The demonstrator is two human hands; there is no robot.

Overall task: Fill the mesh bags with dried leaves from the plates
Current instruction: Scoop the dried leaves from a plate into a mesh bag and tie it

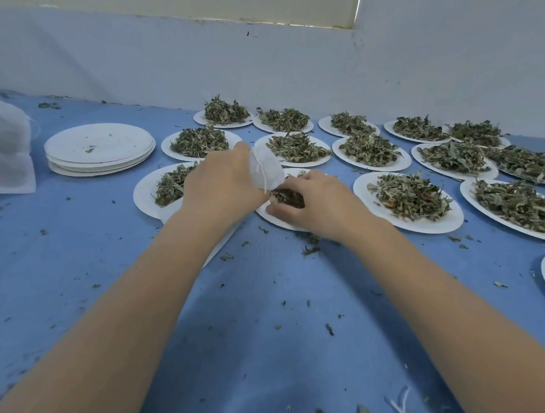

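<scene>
White mesh bag (266,169): the left hand (225,185) is gripping it above the near plate (280,221), with a drawstring hanging down its side.
Hidden: the bag's mouth is sitting behind both hands, so I cannot tell how full it is.
Axis: the bag is slanting, closed end up and away.
Right hand (312,202): fingers are curling round dried leaves (289,197) on that plate.
Bench (260,300): blue cloth is carrying leaf crumbs, heaped plates (407,200), an empty stack (100,150), and spare bags (7,148) cut off at the left.
Room: a pale wall is standing behind.
</scene>
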